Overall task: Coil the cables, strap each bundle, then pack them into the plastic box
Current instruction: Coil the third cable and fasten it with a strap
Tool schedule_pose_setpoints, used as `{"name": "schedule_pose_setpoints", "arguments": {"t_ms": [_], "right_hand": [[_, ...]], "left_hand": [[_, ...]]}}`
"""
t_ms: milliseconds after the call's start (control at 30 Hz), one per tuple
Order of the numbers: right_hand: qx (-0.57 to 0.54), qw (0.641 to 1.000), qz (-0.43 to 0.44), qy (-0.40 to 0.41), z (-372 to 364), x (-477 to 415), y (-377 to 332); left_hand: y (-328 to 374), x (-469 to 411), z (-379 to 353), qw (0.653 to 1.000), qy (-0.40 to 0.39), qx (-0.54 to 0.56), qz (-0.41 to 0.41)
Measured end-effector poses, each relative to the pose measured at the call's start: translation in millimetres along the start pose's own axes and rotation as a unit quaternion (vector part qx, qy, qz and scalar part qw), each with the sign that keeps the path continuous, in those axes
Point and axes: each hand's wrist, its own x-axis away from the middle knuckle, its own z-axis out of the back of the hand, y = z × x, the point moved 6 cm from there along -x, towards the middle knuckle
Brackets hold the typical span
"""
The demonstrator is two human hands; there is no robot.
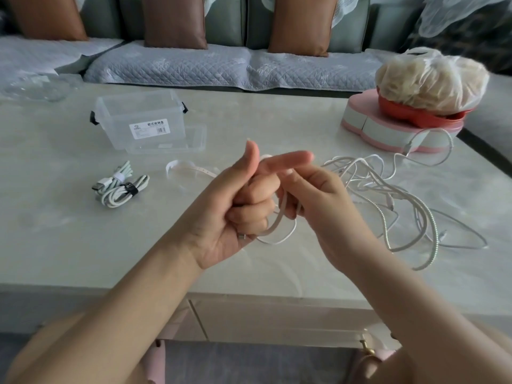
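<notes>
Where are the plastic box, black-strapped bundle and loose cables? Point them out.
plastic box (117,127), head view, front wall, left side.
black-strapped bundle (132,189), head view, its black strap.
loose cables (360,177), head view, dense tangle.

Beyond the left hand (235,200), the clear plastic box (119,112) is showing a white label (149,129) reading "欧式收纳盒", with its smaller print unreadable.

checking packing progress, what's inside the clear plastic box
The plastic box looks empty through its clear walls; both strapped bundles lie on the table outside it. Its label hides a small patch inside.
</notes>
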Motion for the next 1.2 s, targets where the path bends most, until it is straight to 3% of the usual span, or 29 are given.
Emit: {"name": "schedule_pose_setpoints", "arguments": {"t_ms": [100,267,400,467,633,1000,1133,1200], "right_hand": [[-0.014,1.0,0.022,-0.015,-3.7,3.8,-3.5],[0.046,0.997,0.056,-0.04,-7.5,7.6,-6.0],[0.061,0.996,0.038,-0.051,-4.9,10.0,-1.4],[0.059,0.997,0.017,-0.055,-3.4,10.7,3.8],[0.04,0.998,-0.016,-0.045,0.3,12.3,2.6],[0.042,0.995,-0.026,-0.083,-0.9,12.5,0.2],[0.07,0.994,-0.039,-0.077,-10.5,9.5,4.1],[0.137,0.985,-0.022,-0.097,-19.7,11.0,3.8]], "left_hand": [[3.7,-0.1,0.2,1.0,0.009,0.004,-0.013],[5.6,-2.4,-0.6,0.986,-0.019,0.159,0.036],[5.5,-1.7,-3.8,0.978,-0.031,0.198,0.067],[5.6,-1.7,-4.9,0.98,-0.039,0.185,0.069],[1.1,-0.5,-9.3,0.999,-0.021,0.036,0.007],[-2.0,1.5,-23.1,0.995,-0.086,0.032,-0.031],[12.8,0.5,-16.2,0.995,-0.023,0.013,-0.099],[24.4,1.1,-9.9,0.991,0.006,0.02,-0.132]]}}
